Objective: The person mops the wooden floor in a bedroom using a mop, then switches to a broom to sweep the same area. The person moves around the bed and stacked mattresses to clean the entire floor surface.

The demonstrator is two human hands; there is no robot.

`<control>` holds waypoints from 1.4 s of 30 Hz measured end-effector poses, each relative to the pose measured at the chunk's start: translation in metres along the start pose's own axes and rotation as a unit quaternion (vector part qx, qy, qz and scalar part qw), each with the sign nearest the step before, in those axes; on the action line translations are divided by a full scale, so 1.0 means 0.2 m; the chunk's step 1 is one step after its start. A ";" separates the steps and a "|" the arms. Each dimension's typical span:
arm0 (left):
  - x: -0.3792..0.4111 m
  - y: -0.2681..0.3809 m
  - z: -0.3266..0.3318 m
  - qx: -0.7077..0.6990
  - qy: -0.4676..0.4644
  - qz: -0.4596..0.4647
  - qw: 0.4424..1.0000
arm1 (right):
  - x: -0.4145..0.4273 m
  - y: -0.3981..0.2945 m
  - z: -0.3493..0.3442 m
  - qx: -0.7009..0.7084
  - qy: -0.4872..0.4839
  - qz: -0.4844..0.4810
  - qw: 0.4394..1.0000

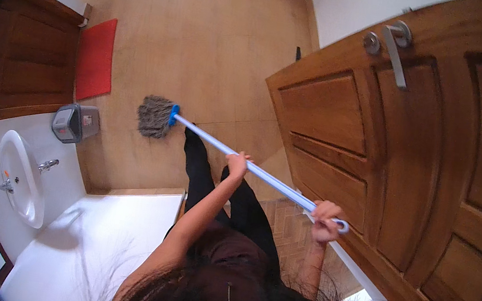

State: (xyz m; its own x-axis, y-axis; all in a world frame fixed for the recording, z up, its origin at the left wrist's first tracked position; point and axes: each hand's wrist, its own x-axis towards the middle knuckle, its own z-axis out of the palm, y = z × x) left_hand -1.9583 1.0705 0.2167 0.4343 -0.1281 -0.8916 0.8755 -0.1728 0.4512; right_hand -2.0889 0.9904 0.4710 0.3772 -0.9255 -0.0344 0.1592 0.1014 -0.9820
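Note:
A string mop lies across the view, its pale blue handle [279,185] slanting from lower right to upper left. My left hand [237,164] grips the handle about midway along. Near the top end, just below the hanging loop [342,227], my right hand [325,221] is closed around it. At the far end a bright blue socket [174,115] joins the handle to the grey mop head [154,116]. The strands rest on the tan tiled floor [181,51], spread to the left of my feet.
An open wooden door [332,112] with a lever handle stands at right. On the left are a red mat [96,58], a grey waste bin [74,124], a white washbasin [23,176] on the wall and another wooden door [35,46]. A white wall [120,235] borders me at lower left.

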 end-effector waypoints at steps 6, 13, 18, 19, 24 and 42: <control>-0.32 -0.30 0.59 0.072 -0.199 -0.042 0.976 | 0.03 -0.37 -0.36 0.024 -0.010 -0.201 0.979; -0.52 -0.48 0.88 0.069 -0.299 -0.135 0.942 | -0.03 -0.53 -0.47 -0.042 -0.069 -0.268 0.960; -0.48 -0.60 0.83 -0.025 -0.308 -0.142 0.940 | -0.05 -0.52 -0.43 -0.044 -0.140 -0.277 0.949; -0.49 -0.61 0.83 -0.061 -0.294 -0.143 0.943 | -0.06 -0.52 -0.43 -0.053 -0.144 -0.269 0.951; -0.53 -0.58 0.67 -0.144 -0.261 -0.114 0.948 | -0.06 -0.49 -0.46 -0.021 -0.181 -0.253 0.950; -0.05 -0.62 -1.23 -0.103 -0.039 -0.092 0.990 | -0.73 0.37 -0.09 0.091 -0.386 0.063 0.916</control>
State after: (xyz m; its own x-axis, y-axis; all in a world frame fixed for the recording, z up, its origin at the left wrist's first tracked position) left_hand -2.0190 1.3340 0.1607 0.2530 -0.1894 -0.9487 0.9663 0.0009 0.2575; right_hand -2.1476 1.1259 0.4002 0.9244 -0.3756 0.0656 0.1935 0.3139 -0.9295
